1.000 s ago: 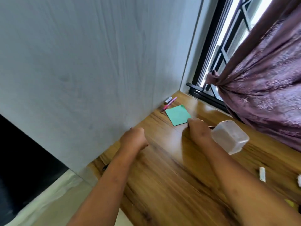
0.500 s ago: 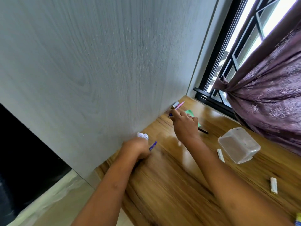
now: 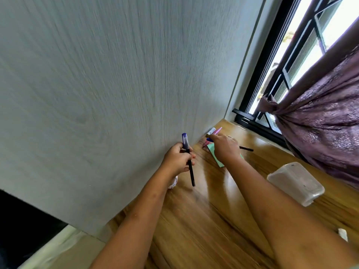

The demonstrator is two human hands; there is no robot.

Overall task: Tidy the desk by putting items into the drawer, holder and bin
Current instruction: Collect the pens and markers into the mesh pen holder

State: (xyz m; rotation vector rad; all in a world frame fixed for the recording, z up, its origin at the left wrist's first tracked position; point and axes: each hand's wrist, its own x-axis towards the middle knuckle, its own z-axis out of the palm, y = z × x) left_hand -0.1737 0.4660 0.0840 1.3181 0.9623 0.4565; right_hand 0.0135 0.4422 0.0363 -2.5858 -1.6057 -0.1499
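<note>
My left hand (image 3: 177,160) grips a pen with a purple cap and black barrel (image 3: 188,158), held nearly upright close to the grey wall panel. A crumpled white paper (image 3: 173,183) shows just under that hand. My right hand (image 3: 225,147) reaches to the desk's far corner, fingertips on a blue pen end (image 3: 208,139); its grip is hidden. A pink pen (image 3: 218,131) and a white marker (image 3: 211,130) lie by the wall there. A green sticky note (image 3: 214,154) lies partly under my right hand, and a black pen (image 3: 246,148) lies beyond it.
A clear plastic container (image 3: 295,182) stands on the wooden desk (image 3: 204,220) at the right. A small white item (image 3: 342,234) lies near the right edge. The window frame (image 3: 258,123) and a purple curtain (image 3: 320,129) close off the back right.
My left hand has lifted off the desk and now holds the purple-capped pen upright. My right hand has moved from the container and sticky note further towards the pens in the corner.
</note>
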